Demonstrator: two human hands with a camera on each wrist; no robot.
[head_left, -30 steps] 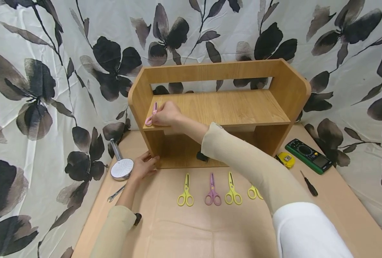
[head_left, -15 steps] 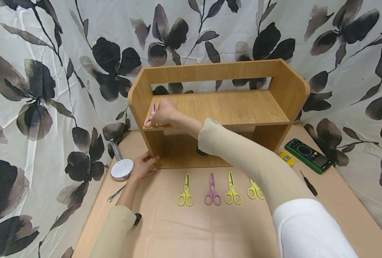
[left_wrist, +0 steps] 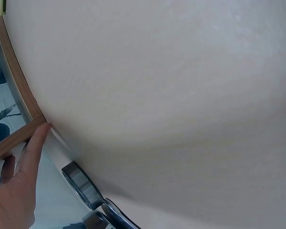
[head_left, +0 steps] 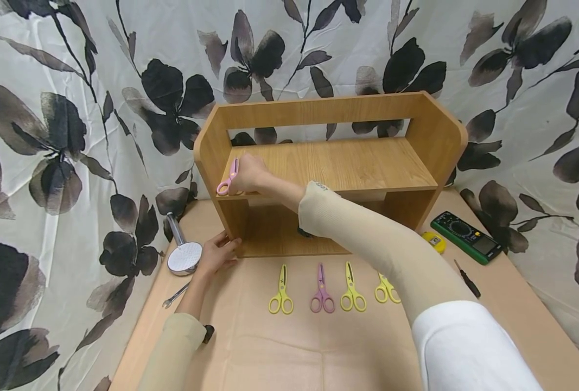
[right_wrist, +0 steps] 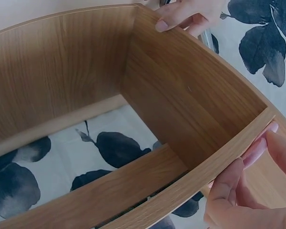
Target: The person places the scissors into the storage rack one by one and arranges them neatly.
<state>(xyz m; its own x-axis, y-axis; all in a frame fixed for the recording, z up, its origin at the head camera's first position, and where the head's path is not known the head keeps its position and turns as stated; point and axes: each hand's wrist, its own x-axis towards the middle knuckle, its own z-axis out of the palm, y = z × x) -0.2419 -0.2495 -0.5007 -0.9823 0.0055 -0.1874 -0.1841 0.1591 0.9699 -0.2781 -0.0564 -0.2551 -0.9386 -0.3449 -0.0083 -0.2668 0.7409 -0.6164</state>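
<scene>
A wooden two-tier shelf unit (head_left: 333,163) stands at the back of the table. At the left end of its upper board, my right hand (head_left: 251,172) pinches a pair of pink scissors (head_left: 227,179), whose handles reach the front edge. The right wrist view shows the pink scissors (right_wrist: 257,150) between my fingers (right_wrist: 226,191) against the side panel. My left hand (head_left: 217,253) rests with straight fingers (left_wrist: 35,152) on the unit's lower left corner. Several small scissors lie in a row before the unit: yellow (head_left: 281,292), purple (head_left: 322,292), yellow (head_left: 353,289), and one yellow pair (head_left: 385,291) half under my right arm.
A chrome shower head (head_left: 184,253) and a small wrench (head_left: 174,294) lie left of the unit. At the right are a green multimeter (head_left: 467,235), a yellow tape measure (head_left: 434,241) and a screwdriver (head_left: 470,278). A flowered cloth (head_left: 50,136) hangs behind and on both sides.
My right hand has shifted the pink scissors slightly left and forward on the upper board, tilting them. The left hand stays at the lower corner.
</scene>
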